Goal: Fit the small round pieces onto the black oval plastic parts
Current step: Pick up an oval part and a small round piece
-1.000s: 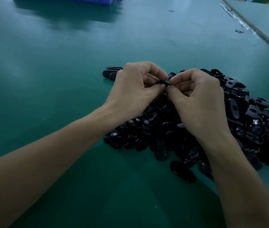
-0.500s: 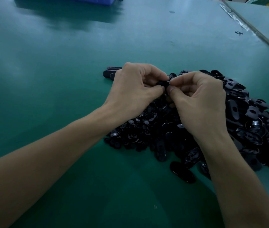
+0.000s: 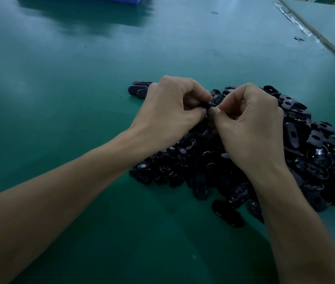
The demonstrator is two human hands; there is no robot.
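At the frame's centre the left hand (image 3: 172, 111) and right hand (image 3: 250, 128) met fingertip to fingertip, both pinching one black part (image 3: 209, 105), its long axis hidden, just above the oval parts (image 3: 316, 160) heaped toward lower right.

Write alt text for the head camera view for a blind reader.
The left hand and right hand pinch a small black part over a heap of black oval plastic parts and small round pieces on a green table.

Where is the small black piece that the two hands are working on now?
In the head view the black piece is central, pinched between the left hand and the right hand, above the pile.
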